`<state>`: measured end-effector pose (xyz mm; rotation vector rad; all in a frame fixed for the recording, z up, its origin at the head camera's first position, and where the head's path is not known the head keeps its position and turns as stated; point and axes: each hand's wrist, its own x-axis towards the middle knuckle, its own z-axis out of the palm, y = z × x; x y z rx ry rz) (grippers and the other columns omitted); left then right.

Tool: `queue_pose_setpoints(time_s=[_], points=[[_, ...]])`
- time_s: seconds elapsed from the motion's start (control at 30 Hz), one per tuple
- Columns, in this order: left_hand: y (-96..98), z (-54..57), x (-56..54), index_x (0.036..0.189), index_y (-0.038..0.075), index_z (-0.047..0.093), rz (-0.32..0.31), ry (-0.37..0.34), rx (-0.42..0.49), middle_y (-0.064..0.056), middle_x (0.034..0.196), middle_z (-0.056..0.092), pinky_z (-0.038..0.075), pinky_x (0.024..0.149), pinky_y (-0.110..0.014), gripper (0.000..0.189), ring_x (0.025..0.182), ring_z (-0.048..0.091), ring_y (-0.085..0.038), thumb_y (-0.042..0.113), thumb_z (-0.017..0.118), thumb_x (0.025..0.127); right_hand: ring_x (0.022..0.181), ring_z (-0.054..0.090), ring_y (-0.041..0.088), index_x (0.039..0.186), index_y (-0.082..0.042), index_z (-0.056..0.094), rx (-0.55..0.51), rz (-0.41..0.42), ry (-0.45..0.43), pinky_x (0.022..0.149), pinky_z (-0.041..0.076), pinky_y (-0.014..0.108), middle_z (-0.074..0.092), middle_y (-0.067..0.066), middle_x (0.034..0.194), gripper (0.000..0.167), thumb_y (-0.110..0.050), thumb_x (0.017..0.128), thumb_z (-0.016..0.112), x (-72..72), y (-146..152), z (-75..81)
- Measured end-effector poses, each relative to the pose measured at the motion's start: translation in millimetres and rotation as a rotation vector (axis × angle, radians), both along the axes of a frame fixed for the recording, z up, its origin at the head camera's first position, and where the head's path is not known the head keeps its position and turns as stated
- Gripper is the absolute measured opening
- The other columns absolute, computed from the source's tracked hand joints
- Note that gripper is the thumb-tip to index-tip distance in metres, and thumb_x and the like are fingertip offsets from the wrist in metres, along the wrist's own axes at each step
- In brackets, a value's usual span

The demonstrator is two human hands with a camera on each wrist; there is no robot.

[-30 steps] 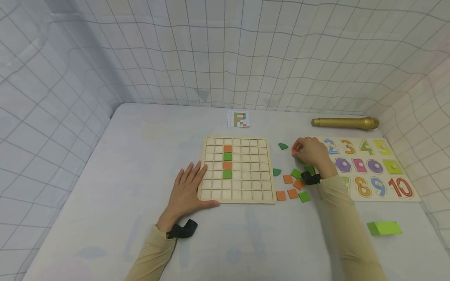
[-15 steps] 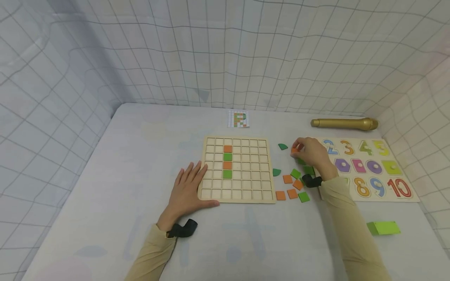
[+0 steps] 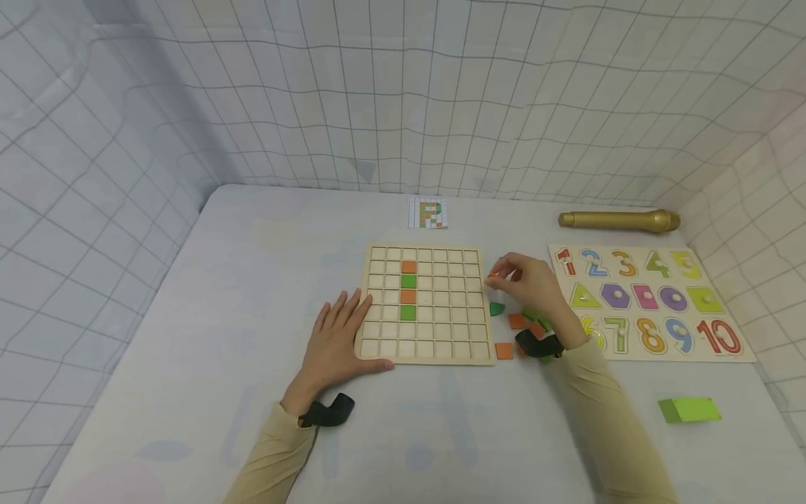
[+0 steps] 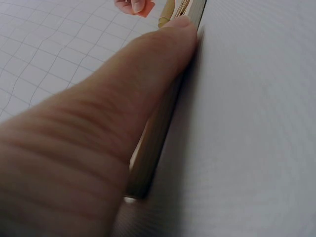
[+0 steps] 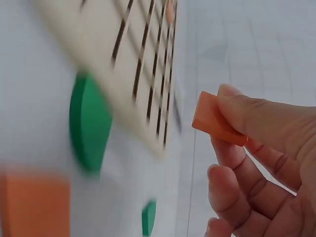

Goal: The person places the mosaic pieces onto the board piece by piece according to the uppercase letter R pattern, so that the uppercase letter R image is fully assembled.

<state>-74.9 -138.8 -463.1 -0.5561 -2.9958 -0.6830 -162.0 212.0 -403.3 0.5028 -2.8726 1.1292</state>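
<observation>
A square wooden grid board (image 3: 428, 362) lies mid-table, with a column of alternating orange and green square tiles (image 3: 408, 281) in its cells. My left hand (image 3: 334, 343) rests at the board's left side, fingers spread and straight over the edge, thumb along the front edge. Between thumb and fingertips, my right hand (image 3: 529, 283) pinches an orange square tile (image 5: 212, 118), held up just off the board's right edge. A green rounded piece (image 3: 497, 309) lies beside that edge. Loose orange tiles (image 3: 504, 351) and green ones lie below the right hand, partly hidden by the wrist.
Behind the board lies a small card (image 3: 427, 212) printed with a coloured grid pattern. To the right are a number-and-shape peg puzzle (image 3: 630, 313), a gold microphone (image 3: 620, 221) and a bright green block (image 3: 689, 410). Grid-patterned cloth walls surround the table.
My right hand has moved left from the loose tiles to the board's right edge, carrying the orange tile, which uncovers the puzzle's left side. The left hand stays in place.
</observation>
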Motion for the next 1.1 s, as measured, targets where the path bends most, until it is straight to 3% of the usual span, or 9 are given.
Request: queue_pose_setpoints(time_s=[0.2,0.53,0.8,1.1], points=[[0.4,-1.7,0.0,0.152,0.012,0.023,0.002,0.004,0.001,-0.008,0.157,0.017,0.0,0.113,-0.046,0.115,0.143,0.006,-0.028,0.072,0.068,0.065,0.062,0.053,0.015,0.086,-0.014,0.071,-0.1,0.095,-0.042,0.054,0.042,0.029,0.064,-0.006,0.076,0.013,-0.025,0.081,0.078,14.7,-43,1.0],[1.8,-0.1,1.7,0.152,0.011,0.024,0.009,-0.001,-0.007,-0.009,0.156,0.018,0.001,0.113,-0.046,0.114,0.143,0.006,-0.028,0.071,0.068,0.065,0.061,0.051,0.01,0.09,-0.014,0.074,-0.028,0.234,-0.099,0.055,0.042,0.025,0.065,-0.009,0.079,0.006,-0.018,0.085,0.073,28.9,-96,-3.2],[0.9,-0.2,3.3,0.152,0.011,0.024,0.011,0.002,-0.005,-0.009,0.156,0.018,0.001,0.112,-0.047,0.114,0.143,0.006,-0.028,0.071,0.069,0.065,0.056,0.048,0.007,0.086,-0.016,0.074,0.048,0.271,-0.103,0.051,0.04,0.022,0.062,-0.012,0.072,0.003,-0.019,0.084,0.073,34.6,-118,-9.2],[0.4,0.9,4.0,0.151,0.01,0.026,0.007,0.021,0.011,-0.011,0.156,0.019,0.003,0.112,-0.049,0.114,0.142,0.009,-0.03,0.069,0.071,0.065,0.055,0.049,0.006,0.083,-0.016,0.074,0.095,0.248,-0.104,0.051,0.04,0.022,0.06,-0.013,0.067,0.004,-0.02,0.084,0.074,35.9,-125,-14.7]])
